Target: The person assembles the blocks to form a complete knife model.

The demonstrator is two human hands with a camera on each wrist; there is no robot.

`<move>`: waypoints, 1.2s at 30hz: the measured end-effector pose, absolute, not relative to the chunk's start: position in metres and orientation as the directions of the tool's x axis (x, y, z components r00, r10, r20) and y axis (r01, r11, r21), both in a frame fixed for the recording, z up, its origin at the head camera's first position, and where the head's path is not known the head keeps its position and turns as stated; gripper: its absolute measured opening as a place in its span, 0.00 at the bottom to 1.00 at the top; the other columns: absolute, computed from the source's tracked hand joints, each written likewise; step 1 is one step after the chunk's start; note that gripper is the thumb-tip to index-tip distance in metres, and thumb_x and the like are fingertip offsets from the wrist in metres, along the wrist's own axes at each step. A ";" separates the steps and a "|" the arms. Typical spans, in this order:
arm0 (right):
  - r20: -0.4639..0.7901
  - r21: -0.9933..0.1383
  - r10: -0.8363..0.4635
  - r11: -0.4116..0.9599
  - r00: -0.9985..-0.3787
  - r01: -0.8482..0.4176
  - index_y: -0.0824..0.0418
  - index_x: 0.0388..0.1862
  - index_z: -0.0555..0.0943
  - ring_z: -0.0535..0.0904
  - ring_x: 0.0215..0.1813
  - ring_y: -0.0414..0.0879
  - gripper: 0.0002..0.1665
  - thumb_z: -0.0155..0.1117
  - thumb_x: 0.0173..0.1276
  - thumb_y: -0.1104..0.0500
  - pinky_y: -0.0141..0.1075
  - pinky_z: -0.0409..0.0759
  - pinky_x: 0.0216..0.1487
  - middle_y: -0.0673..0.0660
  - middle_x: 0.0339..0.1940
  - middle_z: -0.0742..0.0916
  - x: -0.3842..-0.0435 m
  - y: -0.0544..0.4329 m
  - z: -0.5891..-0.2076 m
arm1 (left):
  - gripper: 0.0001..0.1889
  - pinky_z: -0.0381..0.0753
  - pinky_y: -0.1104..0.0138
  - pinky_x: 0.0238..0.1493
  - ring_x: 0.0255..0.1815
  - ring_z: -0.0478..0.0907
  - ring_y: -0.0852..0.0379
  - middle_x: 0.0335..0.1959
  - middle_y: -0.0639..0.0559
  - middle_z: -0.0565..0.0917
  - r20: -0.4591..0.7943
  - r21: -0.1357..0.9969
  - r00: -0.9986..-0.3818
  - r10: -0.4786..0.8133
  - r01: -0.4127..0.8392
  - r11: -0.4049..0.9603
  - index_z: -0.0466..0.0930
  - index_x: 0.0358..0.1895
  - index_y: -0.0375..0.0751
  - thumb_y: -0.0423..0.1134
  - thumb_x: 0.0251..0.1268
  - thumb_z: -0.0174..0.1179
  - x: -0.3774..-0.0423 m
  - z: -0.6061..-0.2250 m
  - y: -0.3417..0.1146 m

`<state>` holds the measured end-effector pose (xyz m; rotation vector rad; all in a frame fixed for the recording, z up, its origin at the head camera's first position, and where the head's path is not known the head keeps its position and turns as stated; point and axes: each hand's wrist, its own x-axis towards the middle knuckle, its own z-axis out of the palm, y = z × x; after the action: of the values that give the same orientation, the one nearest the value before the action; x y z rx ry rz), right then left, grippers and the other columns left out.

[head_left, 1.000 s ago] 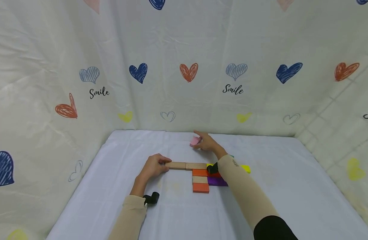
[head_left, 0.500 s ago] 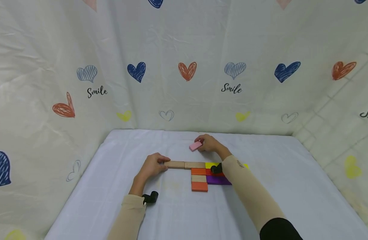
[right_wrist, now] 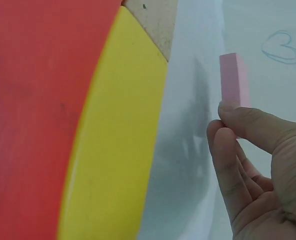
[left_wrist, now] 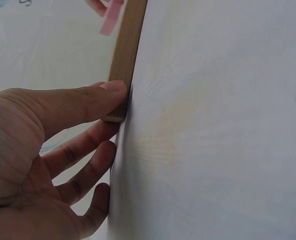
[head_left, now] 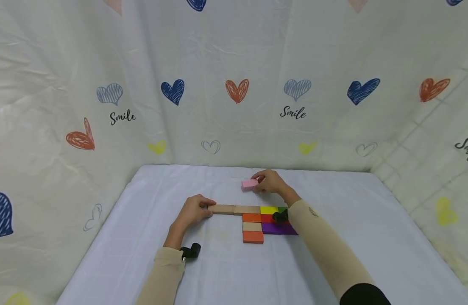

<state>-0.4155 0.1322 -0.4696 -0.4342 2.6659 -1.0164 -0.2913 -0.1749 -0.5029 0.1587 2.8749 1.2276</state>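
At the left end of a row of blocks, my left hand [head_left: 193, 210] pinches a plain wooden block [head_left: 222, 209]. In the left wrist view its thumb lies along the near face of that wooden block [left_wrist: 126, 52], with the other fingers bent beside the end. My right hand [head_left: 271, 181] holds a pink block [head_left: 249, 185] by its right end, behind the row. The right wrist view has this pink block [right_wrist: 230, 80] between thumb and fingertips. A second plain block [head_left: 247, 209] adjoins the first, followed by a yellow block [head_left: 268, 210].
In front of the row, touching it, lie orange [head_left: 252, 217], red [head_left: 267, 218], purple [head_left: 278, 228] and short plain blocks [head_left: 252, 227]. A green block [head_left: 282, 209] is partly covered by the right wrist camera [head_left: 281, 216]. A heart-printed curtain [head_left: 264, 140] rises behind the white table [head_left: 215, 271].
My right hand has turned and shifted slightly right; its raised finger has come down, and the pink block now lies more level, sideways. The left hand keeps its place on the wooden block.
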 end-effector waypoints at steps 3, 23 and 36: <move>-0.120 -0.702 -0.369 0.688 -0.922 -0.184 0.57 0.62 0.84 0.84 0.35 0.48 0.24 0.73 0.67 0.58 0.37 0.86 0.41 0.63 0.49 0.86 -0.410 0.136 -0.464 | 0.17 0.80 0.54 0.53 0.49 0.81 0.52 0.44 0.54 0.86 0.034 0.718 -0.994 0.102 0.095 0.689 0.91 0.48 0.49 0.32 0.55 0.76 -0.291 -0.502 -0.174; -0.011 -0.737 -0.372 0.630 -0.928 -0.244 0.54 0.65 0.83 0.84 0.38 0.60 0.28 0.75 0.66 0.54 0.44 0.86 0.35 0.59 0.40 0.88 -0.357 0.164 -0.446 | 0.16 0.80 0.54 0.54 0.49 0.82 0.52 0.43 0.54 0.86 0.038 0.711 -0.994 0.103 0.099 0.696 0.91 0.48 0.50 0.32 0.55 0.75 -0.289 -0.500 -0.174; 0.040 -0.726 -0.363 0.629 -0.931 -0.276 0.52 0.61 0.86 0.79 0.34 0.48 0.24 0.75 0.66 0.52 0.35 0.80 0.30 0.56 0.39 0.86 -0.310 0.191 -0.454 | 0.16 0.80 0.54 0.54 0.49 0.81 0.53 0.44 0.53 0.86 0.036 0.714 -0.994 0.105 0.099 0.694 0.92 0.48 0.50 0.31 0.55 0.75 -0.291 -0.501 -0.174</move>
<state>-0.3105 0.1909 -0.4536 -0.5384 2.7354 -1.1909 -0.2906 -0.1744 -0.5014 0.1737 2.8840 1.2145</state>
